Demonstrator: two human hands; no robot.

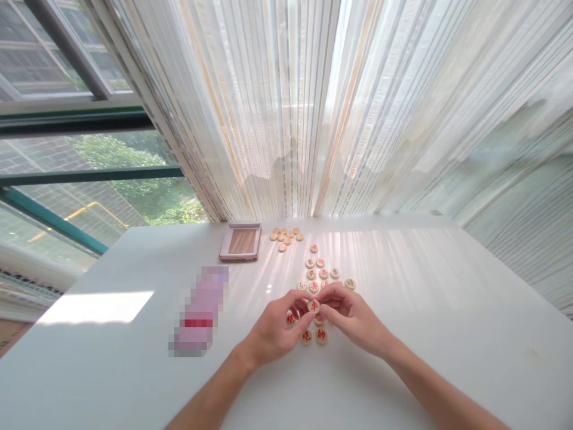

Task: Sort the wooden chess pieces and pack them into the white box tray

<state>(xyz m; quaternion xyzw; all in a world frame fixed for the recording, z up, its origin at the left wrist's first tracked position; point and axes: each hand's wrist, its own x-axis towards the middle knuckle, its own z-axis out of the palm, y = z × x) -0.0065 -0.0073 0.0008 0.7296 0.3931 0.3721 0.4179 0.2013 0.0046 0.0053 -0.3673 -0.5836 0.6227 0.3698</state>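
Between the fingertips of my left hand (280, 325) and my right hand (353, 316) is a round wooden Chinese chess piece (314, 307) with a red character facing up. Both hands are closed on it, thumbs toward me. Under and around them lie more pieces, partly hidden by my fingers. A red-marked piece (321, 335) and another red piece (306, 337) lie just below my hands. Beyond my fingers sit several red and black pieces, among them a red piece (324, 273), a black piece (335, 273) and a black piece (350, 284) to the right.
A group of plain-faced pieces (287, 240) lies toward the back of the white table (430, 370). Left of it is a shallow open box (239, 258). A blurred pink-purple item (203, 304) lies on the left. Striped curtains (286, 119) hang behind the table's far edge.
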